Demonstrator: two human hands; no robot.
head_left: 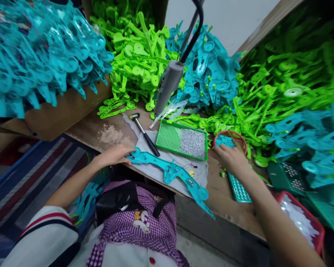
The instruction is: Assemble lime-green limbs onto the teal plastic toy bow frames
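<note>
Turquoise plastic first: one long, jointed turquoise part point(169, 170) lies aslant at the table's near edge, its far-right tip sticking out past it. The left hand point(115, 154) has the rounded left end pinched between thumb and fingers. Over on the right, nearest, there's a red plastic bin point(319, 237) of whitish translucent pieces point(297, 218). Past that, the right hand point(233, 159) is at a round red mesh basket point(243, 142) holding small turquoise pieces point(224, 140); can't tell whether its fingers are closed on one. The rectangular green perforated tray point(167, 139) has silvery metal bits point(193, 142) heaped at its right half. Everything sits on a brown tabletop point(225, 211), partly under a white cloth point(203, 174), plus a black-handled hammer point(146, 137). A grey hanging tool point(169, 83) blocks some of the lime-green plastic heap point(141, 63), pale wall point(225, 22) behind.
</note>
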